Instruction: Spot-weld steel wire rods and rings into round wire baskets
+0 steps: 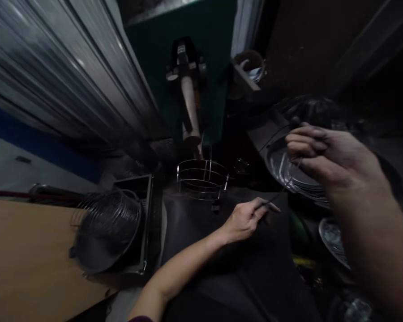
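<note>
My left hand (245,219) is closed in a pinch over the dark cloth on my lap, gripping a thin wire (276,196) that slants up to the right. Higher up on the right, my right hand (317,152) is curled into a fist; a thin wire end shows under its fingers, blurred. A round wire frame (203,180) with several rings and short uprights stands ahead, under the copper-coloured tip of a machine arm (190,100). Below my right hand lies a round tray (275,156) holding wire rings.
On the left, a dark round basin (100,246) carries a stack of wire rings (109,210), beside a tan board (27,259). A bowl of small metal parts (332,239) sits at the right. A green machine panel (147,49) and a bucket (250,62) stand at the back.
</note>
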`<action>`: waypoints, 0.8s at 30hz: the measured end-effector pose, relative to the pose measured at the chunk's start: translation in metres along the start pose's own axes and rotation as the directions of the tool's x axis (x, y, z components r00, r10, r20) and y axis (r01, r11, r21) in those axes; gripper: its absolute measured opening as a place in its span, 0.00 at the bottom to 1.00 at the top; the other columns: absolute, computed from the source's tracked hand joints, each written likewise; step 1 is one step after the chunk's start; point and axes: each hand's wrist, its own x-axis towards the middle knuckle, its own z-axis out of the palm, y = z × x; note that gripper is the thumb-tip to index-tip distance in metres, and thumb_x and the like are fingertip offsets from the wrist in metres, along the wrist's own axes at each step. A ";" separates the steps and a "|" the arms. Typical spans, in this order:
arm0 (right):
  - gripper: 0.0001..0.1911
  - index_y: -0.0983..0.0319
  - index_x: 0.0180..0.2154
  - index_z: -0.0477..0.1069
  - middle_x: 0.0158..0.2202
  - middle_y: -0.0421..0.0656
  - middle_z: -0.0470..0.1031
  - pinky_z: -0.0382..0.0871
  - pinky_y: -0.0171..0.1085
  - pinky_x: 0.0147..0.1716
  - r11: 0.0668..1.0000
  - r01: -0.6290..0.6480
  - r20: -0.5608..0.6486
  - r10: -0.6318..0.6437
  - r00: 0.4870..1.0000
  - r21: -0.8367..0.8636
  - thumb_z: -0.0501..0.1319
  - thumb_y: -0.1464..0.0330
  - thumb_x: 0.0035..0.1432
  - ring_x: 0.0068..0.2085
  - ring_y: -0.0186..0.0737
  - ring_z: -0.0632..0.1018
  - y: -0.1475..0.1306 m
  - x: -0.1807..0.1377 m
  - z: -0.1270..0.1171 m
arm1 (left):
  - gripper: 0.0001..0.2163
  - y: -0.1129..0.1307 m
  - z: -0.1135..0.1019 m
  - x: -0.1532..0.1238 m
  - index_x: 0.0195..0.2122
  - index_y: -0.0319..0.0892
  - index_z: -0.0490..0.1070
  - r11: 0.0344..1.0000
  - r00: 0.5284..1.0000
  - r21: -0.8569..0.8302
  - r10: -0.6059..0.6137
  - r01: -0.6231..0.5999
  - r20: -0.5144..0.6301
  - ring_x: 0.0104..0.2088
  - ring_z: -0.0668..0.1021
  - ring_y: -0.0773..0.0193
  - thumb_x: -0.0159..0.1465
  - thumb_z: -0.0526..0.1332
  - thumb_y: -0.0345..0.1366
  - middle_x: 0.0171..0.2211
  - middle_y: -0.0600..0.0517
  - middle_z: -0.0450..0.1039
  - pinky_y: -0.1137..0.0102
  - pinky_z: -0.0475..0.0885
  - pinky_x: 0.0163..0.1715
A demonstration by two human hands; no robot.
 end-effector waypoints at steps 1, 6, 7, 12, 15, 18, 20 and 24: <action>0.19 0.56 0.18 0.55 0.19 0.34 0.44 0.44 0.35 0.14 1.000 0.022 0.046 -0.022 0.999 0.005 0.66 0.68 0.47 0.19 0.29 0.43 0.003 0.008 0.000 | 0.19 -0.008 -0.006 -0.009 0.45 0.40 0.71 1.000 0.999 0.007 -0.025 0.025 -0.040 0.31 0.73 0.67 0.69 0.46 0.45 0.30 0.51 0.71 0.73 0.68 0.37; 0.16 0.57 0.17 0.61 0.19 0.34 0.47 0.48 0.34 0.15 0.994 0.006 0.062 -0.013 0.998 0.108 0.70 0.69 0.37 0.19 0.28 0.48 0.029 0.033 0.005 | 0.20 -0.035 -0.029 -0.036 0.41 0.38 0.72 0.989 0.973 -0.002 -0.147 0.149 -0.178 0.25 0.69 0.70 0.68 0.47 0.47 0.22 0.55 0.64 0.74 0.65 0.32; 0.13 0.57 0.19 0.64 0.19 0.36 0.53 0.54 0.34 0.17 0.995 -0.019 0.023 0.017 1.000 0.103 0.69 0.67 0.39 0.19 0.29 0.55 0.036 0.029 0.010 | 0.20 -0.036 -0.029 -0.036 0.41 0.38 0.72 0.987 0.965 -0.022 -0.159 0.158 -0.209 0.24 0.67 0.70 0.68 0.47 0.47 0.20 0.56 0.62 0.74 0.64 0.31; 0.10 0.55 0.30 0.73 0.32 0.44 0.72 0.68 0.41 0.34 0.917 0.103 0.058 -0.088 0.994 -0.386 0.63 0.56 0.52 0.36 0.43 0.73 0.088 -0.025 0.043 | 0.19 -0.012 -0.042 -0.026 0.38 0.38 0.72 0.981 0.945 -0.001 -0.186 0.192 -0.270 0.21 0.67 0.70 0.68 0.47 0.46 0.19 0.56 0.63 0.74 0.66 0.29; 0.14 0.56 0.33 0.72 0.28 0.42 0.70 0.66 0.37 0.26 0.881 0.114 0.097 -0.077 0.992 -0.459 0.60 0.53 0.54 0.29 0.38 0.71 0.111 -0.029 0.049 | 0.15 0.007 -0.080 -0.042 0.43 0.40 0.72 0.969 0.974 0.198 -0.107 0.147 -0.198 0.31 0.75 0.65 0.67 0.51 0.44 0.31 0.51 0.74 0.71 0.70 0.37; 0.19 0.58 0.40 0.69 0.25 0.39 0.68 0.57 0.31 0.16 0.942 0.036 0.081 -0.009 0.997 -0.334 0.62 0.53 0.51 0.21 0.32 0.66 0.119 0.009 0.054 | 0.19 0.017 -0.135 -0.065 0.55 0.45 0.64 0.886 0.936 0.459 0.103 0.067 -0.336 0.47 0.74 0.59 0.63 0.57 0.41 0.48 0.47 0.71 0.63 0.68 0.50; 0.24 0.59 0.42 0.67 0.24 0.36 0.67 0.53 0.29 0.14 0.969 0.029 0.075 -0.011 0.997 -0.244 0.65 0.53 0.47 0.19 0.30 0.64 0.120 0.042 0.061 | 0.32 0.012 -0.169 -0.065 0.61 0.45 0.55 0.778 0.909 0.623 0.202 0.078 -0.366 0.54 0.69 0.52 0.57 0.64 0.41 0.54 0.43 0.65 0.57 0.63 0.55; 0.24 0.60 0.38 0.64 0.21 0.33 0.65 0.49 0.27 0.13 0.992 -0.011 0.070 0.020 0.997 -0.128 0.67 0.54 0.42 0.18 0.27 0.61 0.126 0.085 0.081 | 0.45 -0.027 -0.196 -0.031 0.64 0.43 0.43 0.720 0.914 0.693 0.271 0.015 -0.301 0.54 0.67 0.47 0.48 0.68 0.39 0.53 0.42 0.63 0.51 0.59 0.56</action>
